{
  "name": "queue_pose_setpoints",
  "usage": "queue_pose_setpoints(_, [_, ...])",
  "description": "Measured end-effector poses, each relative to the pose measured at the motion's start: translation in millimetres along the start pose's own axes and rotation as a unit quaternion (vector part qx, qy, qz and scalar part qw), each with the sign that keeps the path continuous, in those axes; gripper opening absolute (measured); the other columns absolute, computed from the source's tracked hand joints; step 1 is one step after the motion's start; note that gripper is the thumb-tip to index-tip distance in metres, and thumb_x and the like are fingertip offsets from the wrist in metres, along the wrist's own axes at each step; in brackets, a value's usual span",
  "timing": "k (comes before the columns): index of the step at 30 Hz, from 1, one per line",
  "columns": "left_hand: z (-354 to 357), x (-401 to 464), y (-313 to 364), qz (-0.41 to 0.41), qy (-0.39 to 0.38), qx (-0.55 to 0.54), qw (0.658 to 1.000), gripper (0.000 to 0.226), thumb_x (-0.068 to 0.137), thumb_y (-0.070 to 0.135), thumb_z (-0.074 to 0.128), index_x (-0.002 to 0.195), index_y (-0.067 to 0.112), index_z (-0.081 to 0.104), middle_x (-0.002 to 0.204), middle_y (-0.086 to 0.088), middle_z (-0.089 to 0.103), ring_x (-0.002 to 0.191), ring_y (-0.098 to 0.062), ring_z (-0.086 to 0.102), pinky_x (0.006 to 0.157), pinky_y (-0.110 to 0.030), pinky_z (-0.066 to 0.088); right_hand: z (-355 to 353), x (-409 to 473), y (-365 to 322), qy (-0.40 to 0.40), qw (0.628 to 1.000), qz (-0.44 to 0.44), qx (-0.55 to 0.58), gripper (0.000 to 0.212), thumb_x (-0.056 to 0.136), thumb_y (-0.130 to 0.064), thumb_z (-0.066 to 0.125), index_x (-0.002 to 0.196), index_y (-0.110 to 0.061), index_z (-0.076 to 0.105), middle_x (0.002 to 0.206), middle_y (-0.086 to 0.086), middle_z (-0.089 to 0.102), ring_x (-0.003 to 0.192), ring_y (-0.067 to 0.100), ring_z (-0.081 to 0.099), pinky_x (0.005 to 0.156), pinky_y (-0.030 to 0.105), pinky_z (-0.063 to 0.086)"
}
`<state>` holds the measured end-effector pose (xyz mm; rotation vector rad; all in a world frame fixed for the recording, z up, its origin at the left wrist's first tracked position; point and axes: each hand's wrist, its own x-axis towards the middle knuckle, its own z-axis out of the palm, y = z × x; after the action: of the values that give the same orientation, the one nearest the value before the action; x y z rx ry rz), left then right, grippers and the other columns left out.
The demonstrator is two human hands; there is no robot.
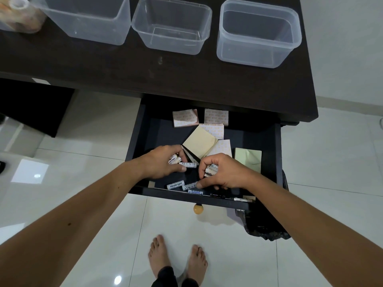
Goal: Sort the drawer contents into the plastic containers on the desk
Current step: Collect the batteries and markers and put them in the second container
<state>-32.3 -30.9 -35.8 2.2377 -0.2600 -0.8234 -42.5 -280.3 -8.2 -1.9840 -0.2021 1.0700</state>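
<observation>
A single head-worn wide-angle camera is looking steeply down from standing height, facing the dark desk point(186, 65) and its open drawer point(145, 129) at arm's reach, taking in both forearms, the white floor tiles point(93, 131) and the wearer's bare feet point(178, 257) below.

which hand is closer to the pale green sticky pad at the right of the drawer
Right. The right hand, gripping white batteries, sits just left of the pale green sticky pad. The left hand, also holding batteries, is farther left, beyond the right hand.
</observation>
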Motion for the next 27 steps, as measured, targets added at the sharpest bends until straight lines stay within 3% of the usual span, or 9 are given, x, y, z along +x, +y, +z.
queue_pose_setpoints(4, [0, 1, -2, -0.003, 0.012, -0.019, 1.000, 0.022, 0.088, 0.032, 0.082, 0.092, 0.041, 0.063, 0.106, 0.009, 0.069, 0.097, -0.014, 0.063, 0.089, -0.041, 0.054, 6, 11, 9, 0.024, 0.997, -0.031, -0.072, 0.029, 0.068, -0.034, 0.098, 0.092, -0.035, 0.082, 0.089, -0.020, 0.075, 0.087, 0.000, 0.067, 0.083, 0.020, 0.049])
queue_pose_setpoints(9, [5, 4, -4, -0.014, 0.027, -0.084, 0.996, 0.022, 0.093, 0.023, 0.079, 0.102, 0.039, 0.068, 0.089, 0.016, 0.067, 0.065, -0.002, 0.059, 0.071, -0.029, 0.051, 10, 19, 16, 0.051, 0.986, -0.053, -0.148, 0.035, 0.069, -0.039, 0.096, 0.101, -0.041, 0.082, 0.101, -0.018, 0.077, 0.101, 0.002, 0.065, 0.090, 0.024, 0.050])
queue_pose_setpoints(13, [3, 2, 2, 0.008, 0.024, -0.105, 0.994, 0.028, 0.099, 0.016, 0.070, 0.119, 0.036, 0.074, 0.071, 0.035, 0.065, 0.055, 0.001, 0.056, 0.062, -0.018, 0.049, 11, 23, 16, 0.045, 0.979, -0.063, -0.186, 0.027, 0.071, -0.041, 0.094, 0.096, -0.036, 0.083, 0.087, -0.023, 0.072, 0.092, -0.001, 0.062, 0.086, 0.029, 0.050])
queue_pose_setpoints(15, [3, 2, 3, 0.005, 0.031, -0.115, 0.993, 0.027, 0.102, 0.017, 0.067, 0.120, 0.036, 0.076, 0.067, 0.029, 0.065, 0.058, -0.005, 0.055, 0.060, -0.015, 0.048, 10, 22, 15, 0.042, 0.978, -0.068, -0.192, 0.023, 0.074, -0.041, 0.092, 0.093, -0.034, 0.083, 0.088, -0.022, 0.072, 0.092, 0.000, 0.062, 0.087, 0.031, 0.051])
queue_pose_setpoints(18, [2, 2, 4, -0.001, 0.040, -0.138, 0.990, 0.023, 0.102, 0.022, 0.067, 0.113, 0.040, 0.077, 0.088, 0.007, 0.073, 0.062, -0.011, 0.059, 0.064, -0.021, 0.052, 8, 18, 14, 0.044, 0.983, -0.067, -0.165, 0.016, 0.078, -0.040, 0.089, 0.091, -0.032, 0.082, 0.092, -0.015, 0.076, 0.094, 0.004, 0.066, 0.090, 0.034, 0.053])
queue_pose_setpoints(20, [3, 3, 3, -0.009, 0.031, -0.144, 0.989, 0.020, 0.098, 0.025, 0.072, 0.105, 0.043, 0.077, 0.098, -0.002, 0.074, 0.065, -0.012, 0.062, 0.070, -0.032, 0.059, 3, 13, 12, 0.053, 0.987, -0.064, -0.137, 0.014, 0.081, -0.039, 0.088, 0.090, -0.030, 0.081, 0.090, -0.013, 0.077, 0.087, 0.004, 0.068, 0.080, 0.028, 0.054])
queue_pose_setpoints(22, [2, 2, 4, -0.014, 0.026, -0.136, 0.990, 0.013, 0.093, 0.031, 0.078, 0.098, 0.043, 0.077, 0.096, 0.009, 0.075, 0.069, -0.005, 0.063, 0.077, -0.037, 0.060, -2, 6, 10, 0.058, 0.994, -0.040, -0.082, 0.013, 0.084, -0.034, 0.087, 0.088, -0.025, 0.078, 0.077, -0.013, 0.074, 0.062, 0.006, 0.066, 0.058, 0.019, 0.048])
queue_pose_setpoints(24, [1, -1, 6, -0.008, 0.022, -0.139, 0.990, 0.009, 0.089, 0.035, 0.083, 0.093, 0.037, 0.076, 0.093, 0.019, 0.075, 0.071, 0.004, 0.064, 0.077, -0.029, 0.054, -7, 1, 10, 0.054, 0.998, -0.030, -0.033, 0.015, 0.087, -0.026, 0.085, 0.086, -0.018, 0.072, 0.062, -0.008, 0.069, 0.047, 0.011, 0.059, 0.045, 0.021, 0.041])
queue_pose_setpoints(27, [0, -4, 13, -0.013, 0.006, -0.156, 0.988, 0.016, 0.088, 0.030, 0.084, 0.094, 0.019, 0.074, 0.081, 0.024, 0.072, 0.059, 0.004, 0.062, 0.059, -0.017, 0.050, -13, -5, 11, 0.035, 0.998, -0.039, 0.045, 0.011, 0.090, -0.016, 0.081, 0.094, -0.020, 0.072, 0.073, 0.010, 0.071, 0.051, 0.016, 0.058, 0.046, 0.026, 0.041])
